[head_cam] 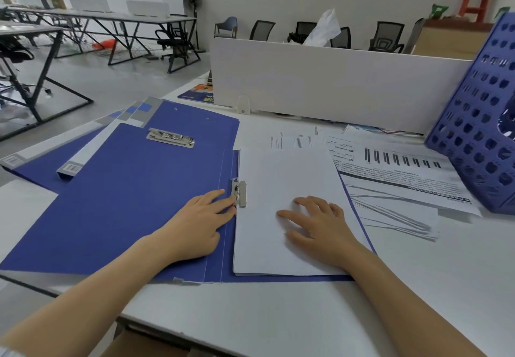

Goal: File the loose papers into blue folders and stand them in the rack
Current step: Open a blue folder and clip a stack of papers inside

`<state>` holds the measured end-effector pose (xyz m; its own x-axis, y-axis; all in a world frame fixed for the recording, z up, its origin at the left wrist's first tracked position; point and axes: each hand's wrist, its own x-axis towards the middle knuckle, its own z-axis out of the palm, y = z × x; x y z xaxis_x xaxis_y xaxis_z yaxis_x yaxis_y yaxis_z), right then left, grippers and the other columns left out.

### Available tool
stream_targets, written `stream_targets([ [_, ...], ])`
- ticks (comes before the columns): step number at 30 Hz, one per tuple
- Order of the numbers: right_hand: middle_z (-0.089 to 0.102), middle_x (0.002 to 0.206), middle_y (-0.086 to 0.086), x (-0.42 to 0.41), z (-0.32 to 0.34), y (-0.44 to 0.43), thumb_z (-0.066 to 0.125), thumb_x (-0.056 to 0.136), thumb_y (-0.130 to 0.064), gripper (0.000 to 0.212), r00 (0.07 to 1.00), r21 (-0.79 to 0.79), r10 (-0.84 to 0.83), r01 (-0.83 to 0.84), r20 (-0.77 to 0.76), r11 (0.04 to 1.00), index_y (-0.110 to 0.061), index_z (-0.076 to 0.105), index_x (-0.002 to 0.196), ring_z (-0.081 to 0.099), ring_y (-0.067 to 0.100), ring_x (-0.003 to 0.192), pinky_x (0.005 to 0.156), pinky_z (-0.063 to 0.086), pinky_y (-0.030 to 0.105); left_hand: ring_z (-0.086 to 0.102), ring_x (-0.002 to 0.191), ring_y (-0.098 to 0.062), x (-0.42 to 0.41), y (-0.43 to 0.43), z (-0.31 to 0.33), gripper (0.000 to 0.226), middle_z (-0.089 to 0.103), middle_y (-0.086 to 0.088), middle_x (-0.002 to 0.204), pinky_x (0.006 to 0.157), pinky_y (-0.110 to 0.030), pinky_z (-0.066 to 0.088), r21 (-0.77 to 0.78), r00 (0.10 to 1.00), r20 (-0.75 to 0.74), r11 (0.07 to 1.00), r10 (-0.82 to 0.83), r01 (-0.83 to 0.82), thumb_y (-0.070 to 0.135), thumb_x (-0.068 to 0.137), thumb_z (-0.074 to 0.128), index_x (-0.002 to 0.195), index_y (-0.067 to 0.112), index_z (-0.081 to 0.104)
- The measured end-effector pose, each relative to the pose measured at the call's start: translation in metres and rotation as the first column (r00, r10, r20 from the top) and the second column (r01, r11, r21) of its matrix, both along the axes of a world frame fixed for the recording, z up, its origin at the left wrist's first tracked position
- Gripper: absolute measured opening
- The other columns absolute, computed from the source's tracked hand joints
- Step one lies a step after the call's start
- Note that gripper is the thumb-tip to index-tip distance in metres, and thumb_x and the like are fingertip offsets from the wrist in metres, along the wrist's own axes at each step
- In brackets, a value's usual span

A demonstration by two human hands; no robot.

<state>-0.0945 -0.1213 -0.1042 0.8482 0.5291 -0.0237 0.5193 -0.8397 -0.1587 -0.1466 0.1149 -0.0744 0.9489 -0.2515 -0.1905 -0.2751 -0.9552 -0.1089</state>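
An open blue folder (117, 203) lies flat on the white desk. A stack of white papers (281, 173) sits on its right half, under a metal side clip (239, 193). My left hand (200, 223) lies on the folder's spine with straight fingers touching that clip. My right hand (320, 225) rests flat on the papers, fingers spread. A second metal clip (170, 137) sits at the top of the left half. The blue perforated rack (479, 134) stands at the right edge.
More blue folders (47, 159) lie stacked at the left under the open one. Loose printed sheets (395, 178) spread between the folder and the rack. A white divider panel (320, 86) runs along the desk's back. The desk's front edge is near my arms.
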Motion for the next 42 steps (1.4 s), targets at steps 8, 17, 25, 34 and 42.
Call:
stream_targets([
  [8, 0.038, 0.144, -0.002, -0.006, 0.009, -0.002, 0.005, 0.063, -0.064, 0.086, 0.991, 0.137, -0.114, 0.104, 0.07, 0.985, -0.035, 0.045, 0.132, 0.024, 0.018, 0.139, 0.111, 0.017, 0.04, 0.002, 0.145, -0.013, -0.009, 0.003, -0.015, 0.1, 0.0, 0.011, 0.158, 0.117, -0.028, 0.01, -0.143, 0.992, 0.08, 0.986, 0.095, -0.083, 0.041, 0.052, -0.018, 0.148, 0.027, 0.004],
  [17, 0.056, 0.083, 0.002, 0.005, 0.042, -0.048, 0.044, 0.091, -0.026, 0.016, 0.762, 0.41, -0.554, 0.647, -0.335, 0.643, -0.015, 0.05, 0.101, 0.05, 0.019, 0.073, 0.062, 0.034, 0.03, 0.022, 0.143, -0.022, -0.022, -0.009, -0.017, 0.079, 0.028, -0.004, 0.153, 0.115, -0.038, 0.018, -0.213, 0.942, 0.152, 0.941, 0.298, -0.263, 0.046, 0.075, 0.004, 0.142, 0.017, 0.036],
  [25, 0.062, 0.071, 0.005, -0.001, 0.06, -0.048, 0.053, 0.09, -0.024, 0.016, 0.635, 0.602, -0.211, 0.772, -0.743, 0.204, -0.011, 0.061, 0.084, 0.058, 0.018, 0.053, 0.046, 0.044, 0.019, 0.006, 0.146, -0.017, -0.019, -0.008, -0.012, 0.049, 0.012, 0.003, 0.157, 0.118, -0.035, 0.008, -0.165, 0.935, 0.106, 0.933, 0.339, -0.319, 0.034, 0.099, 0.024, 0.146, 0.022, 0.023],
  [34, 0.064, 0.075, -0.002, 0.002, 0.063, -0.052, 0.045, 0.089, 0.007, 0.031, 0.788, 0.748, -0.092, 0.609, -0.609, 0.263, -0.016, 0.055, 0.107, 0.061, 0.002, 0.042, 0.038, 0.043, 0.009, 0.029, 0.138, -0.016, -0.016, -0.007, -0.004, 0.047, 0.038, 0.002, 0.147, 0.111, -0.03, 0.024, -0.383, 0.914, 0.159, 0.876, 0.374, -0.293, 0.034, 0.096, 0.026, 0.135, 0.018, 0.046],
  [42, 0.058, 0.091, 0.007, 0.018, 0.054, -0.085, 0.044, 0.092, 0.002, 0.033, 0.702, 0.685, -0.219, 0.711, -0.678, 0.16, -0.001, 0.05, 0.124, 0.058, 0.001, 0.039, 0.036, 0.041, 0.009, 0.028, 0.134, -0.044, -0.012, -0.026, -0.007, 0.047, 0.034, -0.023, 0.145, 0.096, -0.057, 0.037, -0.654, 0.682, 0.404, 0.713, 0.61, -0.251, 0.026, 0.087, 0.052, 0.13, 0.008, 0.051],
])
